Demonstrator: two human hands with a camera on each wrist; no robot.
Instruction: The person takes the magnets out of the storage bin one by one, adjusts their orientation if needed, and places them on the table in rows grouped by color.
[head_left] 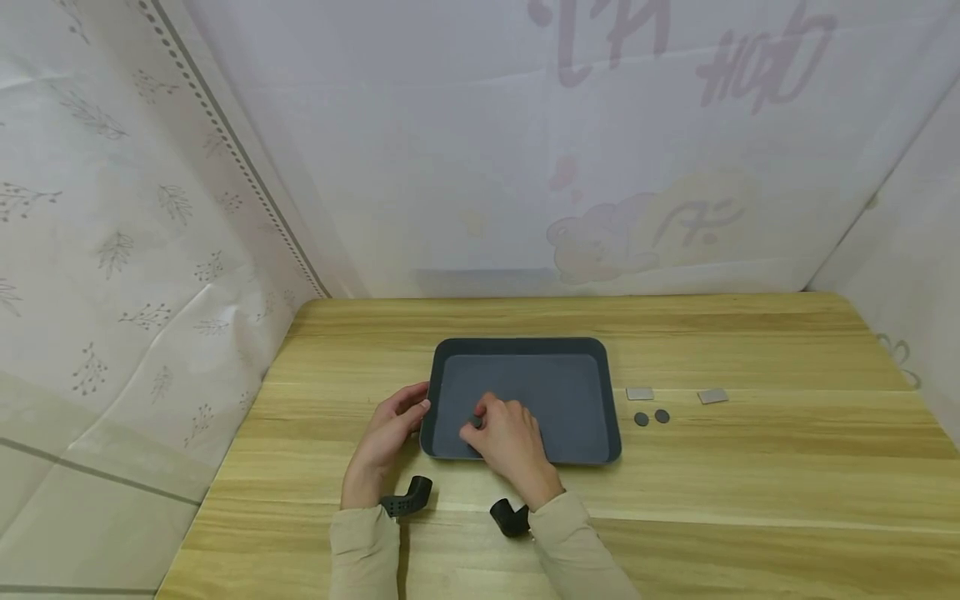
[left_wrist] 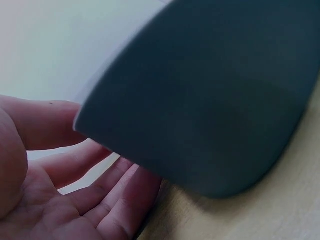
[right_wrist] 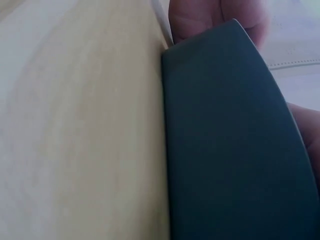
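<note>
A dark grey rectangular tray (head_left: pixel 577 408) lies on the wooden table. At its left side my left hand (head_left: pixel 386 433) holds the edge, with the thumb at the rim and the other fingers along the outer wall, as the left wrist view also shows. Over the tray's lower left part is my right hand (head_left: pixel 510 437). Its thumb and index finger pinch a small dark disc (head_left: pixel 477 422), mostly covered by the fingertips. In the right wrist view the tray's outer wall (right_wrist: pixel 230 140) hides most of the fingers.
Right of the tray lie two small dark discs (head_left: pixel 641 419) and two thin grey rectangular plates (head_left: pixel 640 393). A black camera mount (head_left: pixel 408 498) sits at each wrist. Patterned cloth (head_left: pixel 480 167) hangs behind the table (head_left: pixel 750 483) and along its sides.
</note>
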